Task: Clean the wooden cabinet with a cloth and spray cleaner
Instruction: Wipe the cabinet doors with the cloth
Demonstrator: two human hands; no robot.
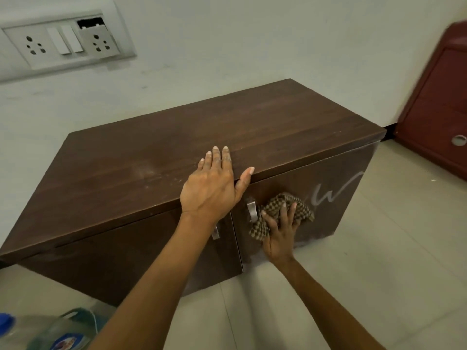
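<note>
A low dark wooden cabinet [156, 157] with two front doors stands against the wall. My left hand [214, 183] lies flat on its top at the front edge, fingers spread, thumb over the lip. My right hand [280, 233] presses a brown checked cloth [283, 205] against the right door, just right of a metal handle [251, 209]. Dusty white streaks [336, 188] mark the right door further along. A clear cleaner bottle [63, 332] with a blue label lies at the bottom left, blurred.
A socket and switch plate [63, 41] sits on the wall upper left. A dark red cabinet [439, 102] stands at the right edge. Pale floor tiles [366, 261] stretch in front of and to the right of the cabinet.
</note>
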